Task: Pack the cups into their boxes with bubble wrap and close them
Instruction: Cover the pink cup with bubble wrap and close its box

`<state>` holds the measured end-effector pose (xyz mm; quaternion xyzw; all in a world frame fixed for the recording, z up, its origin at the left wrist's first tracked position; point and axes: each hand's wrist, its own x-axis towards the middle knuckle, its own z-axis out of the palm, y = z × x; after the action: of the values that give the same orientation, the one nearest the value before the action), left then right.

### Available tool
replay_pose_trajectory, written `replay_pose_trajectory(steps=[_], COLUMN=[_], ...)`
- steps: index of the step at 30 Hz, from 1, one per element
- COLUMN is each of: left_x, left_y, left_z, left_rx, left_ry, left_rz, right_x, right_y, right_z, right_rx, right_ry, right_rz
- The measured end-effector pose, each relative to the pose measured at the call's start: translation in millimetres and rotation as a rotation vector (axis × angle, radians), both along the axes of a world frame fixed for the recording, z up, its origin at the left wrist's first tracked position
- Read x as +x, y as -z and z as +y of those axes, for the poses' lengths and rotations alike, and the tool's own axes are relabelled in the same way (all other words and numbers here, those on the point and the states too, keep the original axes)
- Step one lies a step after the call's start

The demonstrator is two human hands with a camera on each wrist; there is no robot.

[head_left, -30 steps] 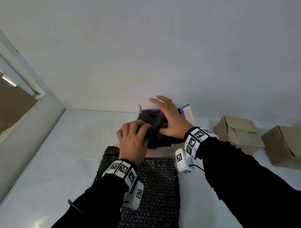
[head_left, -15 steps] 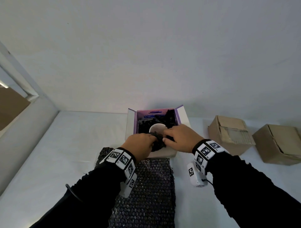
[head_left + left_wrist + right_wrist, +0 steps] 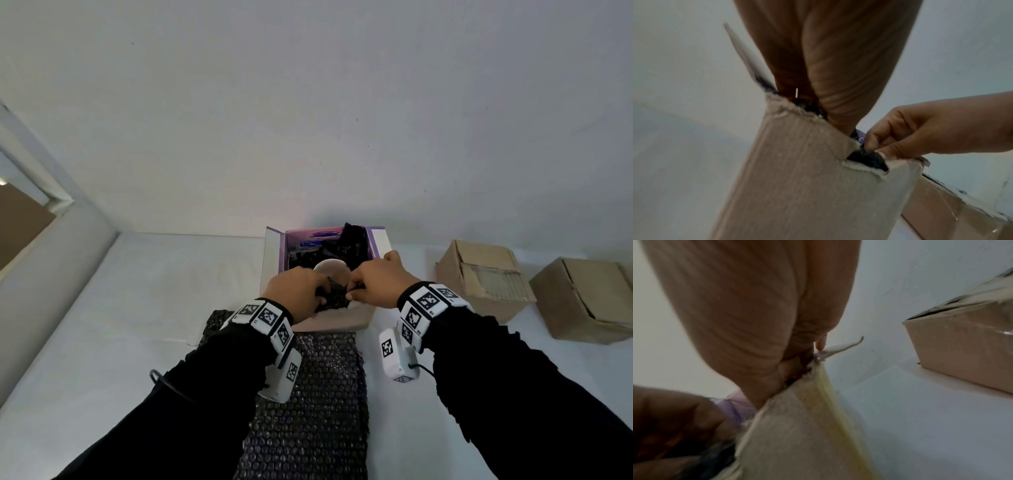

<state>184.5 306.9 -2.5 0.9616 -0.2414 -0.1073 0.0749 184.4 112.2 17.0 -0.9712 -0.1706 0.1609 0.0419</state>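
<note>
I am pinching the black bubble wrap (image 3: 334,297) with both my left hand (image 3: 297,290) and right hand (image 3: 378,281), tucking it around the cup (image 3: 331,267) sitting inside the open box (image 3: 270,260). Next, I judge, comes folding the flaps shut.

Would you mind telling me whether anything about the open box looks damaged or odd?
The open box has a ragged, torn front rim, and black bubble wrap sticks up above its back edge instead of lying tucked inside.
</note>
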Motion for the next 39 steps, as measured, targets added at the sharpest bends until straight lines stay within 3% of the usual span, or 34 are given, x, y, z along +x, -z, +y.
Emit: replay_pose_trajectory(steps=[5,9,13,18,24,26,29,31,33,39], left_x=[-4,-5,-5,-10,-11,-8,-1,3,4,12], left_y=[9,5,4,-4,0,-1,-7,-9,-8,-4], left_z=[-3,-4,2,8,4,0,-4,-4,-5,-1], left_rx=[-0.096,0.023,-0.033,0.046,0.111,0.158,0.199,0.203,0.202,0.132], left_ry=[-0.021,0.045,0.116,0.192,0.165,0.161,0.148,0.137,0.127,0.127], left_rz=[-0.060,-0.184,-0.064,-0.049,-0.036,-0.053,-0.170,-0.209,-0.190,-0.137], right_x=[0,-2,-3,-6,-8,-5,10,23,32,44], right_y=[5,3,5,-4,3,5,2,2,10,36], right_z=[11,9,4,4,8,8,6,5,7,15], right_rx=[0.002,0.065,0.131,0.002,-0.151,-0.027,0.197,0.059,-0.113,-0.183], right_ry=[0.016,-0.073,-0.091,-0.159,-0.215,-0.141,0.004,0.058,0.017,-0.095], right_rz=[-0.122,-0.118,-0.024,0.012,-0.021,-0.045,-0.313,-0.396,-0.361,-0.281])
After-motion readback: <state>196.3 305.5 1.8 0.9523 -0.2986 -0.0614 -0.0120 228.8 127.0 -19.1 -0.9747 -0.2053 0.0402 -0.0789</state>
